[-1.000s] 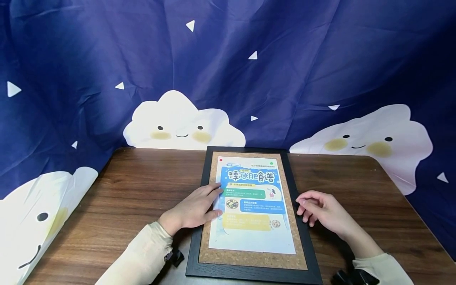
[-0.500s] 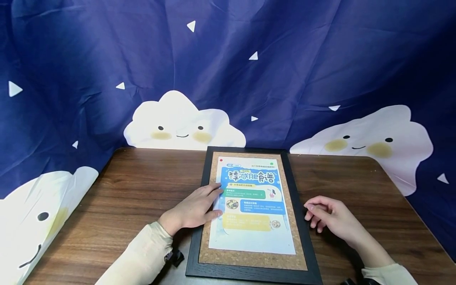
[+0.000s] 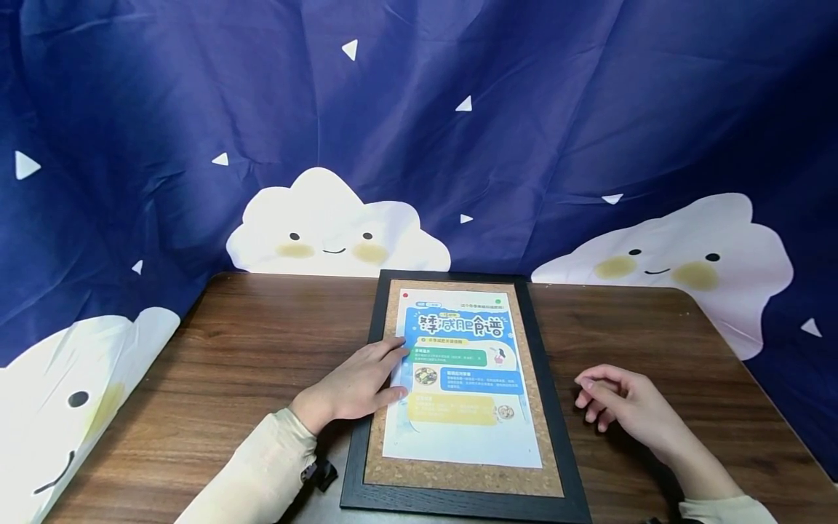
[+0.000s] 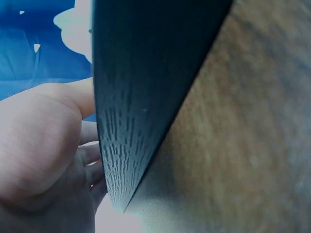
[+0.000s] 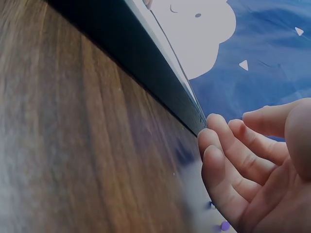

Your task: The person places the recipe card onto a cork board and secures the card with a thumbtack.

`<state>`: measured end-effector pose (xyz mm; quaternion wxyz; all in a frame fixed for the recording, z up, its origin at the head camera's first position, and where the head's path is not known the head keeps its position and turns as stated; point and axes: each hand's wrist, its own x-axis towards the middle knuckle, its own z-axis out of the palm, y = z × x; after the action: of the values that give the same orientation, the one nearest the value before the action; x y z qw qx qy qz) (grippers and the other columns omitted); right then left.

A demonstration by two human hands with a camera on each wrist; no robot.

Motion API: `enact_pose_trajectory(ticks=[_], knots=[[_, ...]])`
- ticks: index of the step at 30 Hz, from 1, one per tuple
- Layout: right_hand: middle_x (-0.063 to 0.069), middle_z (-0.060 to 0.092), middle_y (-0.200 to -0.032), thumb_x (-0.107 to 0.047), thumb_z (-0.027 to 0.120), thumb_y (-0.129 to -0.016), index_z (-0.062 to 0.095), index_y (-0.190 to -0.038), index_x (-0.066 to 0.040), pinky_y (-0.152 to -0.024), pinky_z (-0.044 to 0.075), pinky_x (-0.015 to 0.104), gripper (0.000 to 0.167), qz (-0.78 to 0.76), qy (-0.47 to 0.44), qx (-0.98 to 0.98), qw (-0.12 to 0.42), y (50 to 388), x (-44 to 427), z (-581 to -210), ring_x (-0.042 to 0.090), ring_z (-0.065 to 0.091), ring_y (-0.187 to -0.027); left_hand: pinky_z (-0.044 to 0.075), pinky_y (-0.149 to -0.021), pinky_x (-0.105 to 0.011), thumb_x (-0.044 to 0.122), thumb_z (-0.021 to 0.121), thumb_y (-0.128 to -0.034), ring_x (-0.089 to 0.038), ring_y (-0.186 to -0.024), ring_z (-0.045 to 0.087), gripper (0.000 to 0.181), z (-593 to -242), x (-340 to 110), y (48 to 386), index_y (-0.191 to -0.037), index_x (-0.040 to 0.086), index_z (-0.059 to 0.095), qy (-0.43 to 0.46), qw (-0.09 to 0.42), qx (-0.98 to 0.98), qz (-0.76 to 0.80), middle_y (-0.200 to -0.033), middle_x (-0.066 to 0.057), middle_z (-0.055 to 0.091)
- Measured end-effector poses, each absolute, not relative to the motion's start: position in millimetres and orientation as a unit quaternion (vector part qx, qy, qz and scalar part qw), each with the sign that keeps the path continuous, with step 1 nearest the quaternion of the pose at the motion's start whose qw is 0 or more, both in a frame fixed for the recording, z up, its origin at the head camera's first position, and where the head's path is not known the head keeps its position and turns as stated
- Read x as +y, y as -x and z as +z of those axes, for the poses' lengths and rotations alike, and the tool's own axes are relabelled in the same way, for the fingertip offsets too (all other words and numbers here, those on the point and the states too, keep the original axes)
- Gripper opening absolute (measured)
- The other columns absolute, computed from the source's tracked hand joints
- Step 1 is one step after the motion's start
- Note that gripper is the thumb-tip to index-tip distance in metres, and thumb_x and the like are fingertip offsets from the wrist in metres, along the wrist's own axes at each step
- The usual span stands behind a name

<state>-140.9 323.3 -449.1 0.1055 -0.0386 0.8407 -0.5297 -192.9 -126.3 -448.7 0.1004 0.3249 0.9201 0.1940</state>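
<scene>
A cork board (image 3: pixel 461 477) in a black frame (image 3: pixel 550 407) lies on the brown wooden table. On it is a printed paper sheet (image 3: pixel 458 444), with a red pin (image 3: pixel 405 295) at its top left corner and a green pin (image 3: pixel 498 301) at its top right. My left hand (image 3: pixel 356 382) rests across the frame's left side, fingertips on the sheet's left edge. To the right of the frame, apart from it, is my right hand (image 3: pixel 628 407). Its fingers are loosely curled, and the right wrist view shows nothing between them.
The wooden table (image 3: pixel 262 342) extends to both sides of the board. Behind it hangs a blue cloth (image 3: pixel 393 109) with white clouds. Low in the right wrist view, a small purple thing (image 5: pixel 225 226) and a dark blue one (image 5: pixel 210 205) show beyond my right hand.
My right hand has moved off the frame's right edge, to the right and slightly nearer to me. The left hand, board and sheet have stayed in place.
</scene>
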Motion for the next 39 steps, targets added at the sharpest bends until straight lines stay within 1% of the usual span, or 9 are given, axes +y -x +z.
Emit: enact_pose_trajectory(ticks=[9, 16, 21, 23, 29, 31, 36, 39], knots=[[0.002, 0.076, -0.091, -0.016, 0.054, -0.115, 0.063, -0.128, 0.011, -0.062, 0.064, 0.037, 0.032, -0.528, 0.021, 0.844, 0.096, 139, 332, -449, 0.018, 0.071, -0.072, 0.033, -0.130, -0.056, 0.033, 0.063, -0.1108, -0.038, -0.162, 0.035, 0.069, -450, -127, 194, -0.164, -0.004, 0.040, -0.328, 0.100, 0.920, 0.190, -0.174, -0.021, 0.034], [0.000, 0.076, -0.089, -0.013, 0.054, -0.114, 0.063, -0.125, 0.012, -0.060, 0.063, 0.036, 0.028, -0.519, 0.005, 0.851, 0.078, 141, 343, -452, 0.017, 0.071, -0.071, 0.032, -0.131, -0.056, 0.034, 0.063, -0.1110, -0.039, -0.162, 0.034, 0.069, -449, -127, 194, -0.164, -0.004, 0.039, -0.327, 0.103, 0.920, 0.192, -0.175, -0.021, 0.033], [-0.003, 0.076, -0.088, -0.019, 0.055, -0.115, 0.063, -0.124, 0.011, -0.062, 0.064, 0.036, 0.033, -0.518, -0.022, 0.852, 0.074, 143, 352, -452, 0.016, 0.072, -0.072, 0.032, -0.131, -0.056, 0.034, 0.062, -0.1111, -0.038, -0.162, 0.034, 0.070, -449, -127, 193, -0.165, -0.003, 0.039, -0.326, 0.104, 0.919, 0.194, -0.175, -0.020, 0.033], [-0.004, 0.076, -0.087, -0.020, 0.055, -0.115, 0.065, -0.123, 0.009, -0.062, 0.063, 0.035, 0.032, -0.519, -0.034, 0.851, 0.073, 144, 356, -453, 0.015, 0.072, -0.071, 0.032, -0.130, -0.056, 0.035, 0.062, -0.1111, -0.038, -0.162, 0.035, 0.070, -449, -127, 193, -0.165, -0.003, 0.039, -0.328, 0.103, 0.919, 0.193, -0.175, -0.020, 0.033], [-0.006, 0.075, -0.085, -0.019, 0.057, -0.114, 0.069, -0.116, -0.001, -0.060, 0.062, 0.033, 0.022, -0.521, -0.049, 0.849, 0.070, 146, 364, -456, 0.013, 0.071, -0.070, 0.033, -0.130, -0.056, 0.034, 0.062, -0.1112, -0.038, -0.162, 0.035, 0.070, -448, -127, 194, -0.165, -0.004, 0.039, -0.330, 0.102, 0.919, 0.188, -0.175, -0.021, 0.033], [-0.006, 0.075, -0.084, -0.019, 0.056, -0.114, 0.068, -0.116, 0.000, -0.059, 0.062, 0.033, 0.022, -0.517, -0.047, 0.852, 0.069, 146, 366, -456, 0.013, 0.071, -0.069, 0.032, -0.131, -0.055, 0.034, 0.062, -0.1112, -0.038, -0.162, 0.034, 0.070, -448, -127, 194, -0.165, -0.004, 0.039, -0.329, 0.103, 0.920, 0.186, -0.175, -0.021, 0.033], [-0.001, 0.072, -0.081, -0.014, 0.059, -0.112, 0.065, -0.121, 0.010, -0.057, 0.061, 0.033, 0.026, -0.463, -0.039, 0.884, 0.058, 146, 363, -456, 0.012, 0.066, -0.064, 0.031, -0.131, -0.055, 0.034, 0.062, -0.1111, -0.038, -0.163, 0.033, 0.070, -448, -126, 193, -0.165, -0.003, 0.038, -0.325, 0.107, 0.921, 0.187, -0.176, -0.020, 0.032], [0.002, 0.070, -0.079, -0.014, 0.065, -0.109, 0.067, -0.118, 0.009, -0.054, 0.058, 0.032, 0.025, -0.414, -0.035, 0.908, 0.048, 147, 358, -455, 0.011, 0.062, -0.061, 0.031, -0.132, -0.055, 0.034, 0.062, -0.1111, -0.038, -0.163, 0.032, 0.070, -449, -126, 193, -0.165, -0.003, 0.038, -0.322, 0.110, 0.921, 0.190, -0.176, -0.020, 0.031]])
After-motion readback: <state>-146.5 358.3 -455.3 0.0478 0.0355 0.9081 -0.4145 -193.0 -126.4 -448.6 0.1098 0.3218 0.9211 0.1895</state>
